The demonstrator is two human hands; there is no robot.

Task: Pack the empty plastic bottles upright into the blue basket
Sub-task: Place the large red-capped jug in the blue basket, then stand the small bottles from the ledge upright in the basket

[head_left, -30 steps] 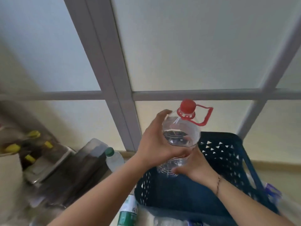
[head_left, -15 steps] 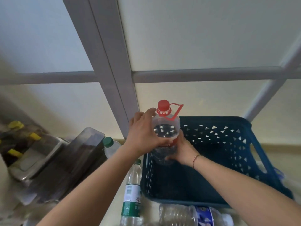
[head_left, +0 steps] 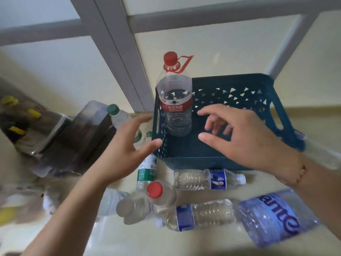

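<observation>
First bottle (head_left: 174, 100) upright in basket (head_left: 258, 84) corner. Left hand (head_left: 127, 145) and right hand (head_left: 245, 137) spread wide, empty. Next: pick one lying on the surface.

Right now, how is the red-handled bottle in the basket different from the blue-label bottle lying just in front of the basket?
The red-handled bottle stands upright inside the blue basket; the blue-label bottle lies on its side outside it. The red-handled bottle has a red cap, carry handle and red label; the blue-label bottle has a white cap and no handle. The red-handled bottle looks larger. Both are clear plastic, capped and seemingly empty.
</observation>
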